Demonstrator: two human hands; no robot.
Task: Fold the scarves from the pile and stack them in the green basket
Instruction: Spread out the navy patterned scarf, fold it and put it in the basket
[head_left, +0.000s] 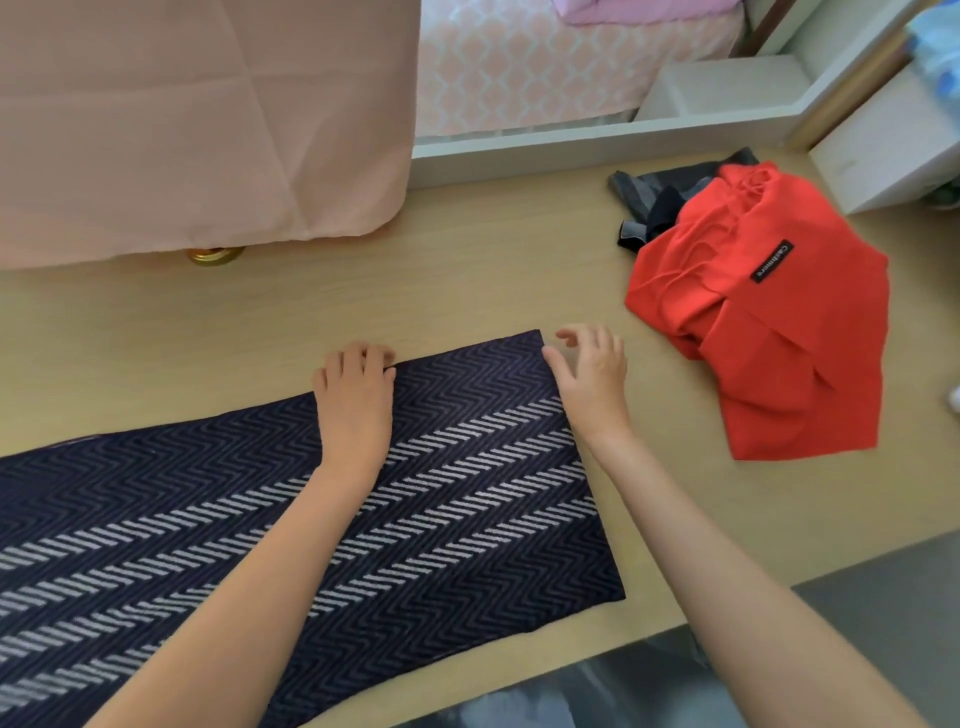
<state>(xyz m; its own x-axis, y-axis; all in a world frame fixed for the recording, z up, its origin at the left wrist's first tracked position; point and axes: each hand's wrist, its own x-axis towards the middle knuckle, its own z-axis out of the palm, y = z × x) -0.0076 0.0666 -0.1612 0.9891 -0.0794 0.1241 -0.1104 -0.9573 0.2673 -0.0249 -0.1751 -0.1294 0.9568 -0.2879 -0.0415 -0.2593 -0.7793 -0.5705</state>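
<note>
A dark navy scarf (467, 519) with grey zigzag stripes lies spread flat across the wooden table (493, 270), running off the left edge of view. My left hand (356, 395) rests on its far edge, fingertips curled over the hem. My right hand (589, 374) hovers at the scarf's far right corner with fingers relaxed and spread, the thumb touching the corner. A crumpled red scarf (769, 332) with a black label sits at the right, on top of a grey-and-black scarf (649, 197). No green basket is in view.
Pink fabric (197, 119) hangs over the table's back left, with a gold round object (214, 254) under its hem. A white frame (571, 145) borders the back. A white box (893, 145) stands at the far right. The table's front edge runs diagonally at lower right.
</note>
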